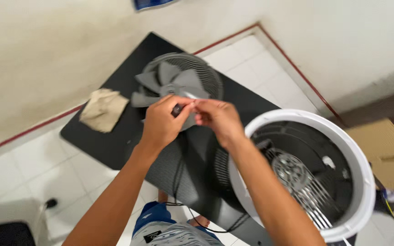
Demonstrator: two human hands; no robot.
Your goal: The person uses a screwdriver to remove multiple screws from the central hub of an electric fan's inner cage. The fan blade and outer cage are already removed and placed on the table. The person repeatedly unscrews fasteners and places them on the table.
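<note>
Two hands (pixel 190 119) pinch small dark knob (pixel 177 110).

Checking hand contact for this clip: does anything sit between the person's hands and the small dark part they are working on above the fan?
Nothing visible does. The left hand pinches the small dark part directly in its fingertips, and the right hand meets it from the other side. The grey fan blades lie behind them, not between.
</note>
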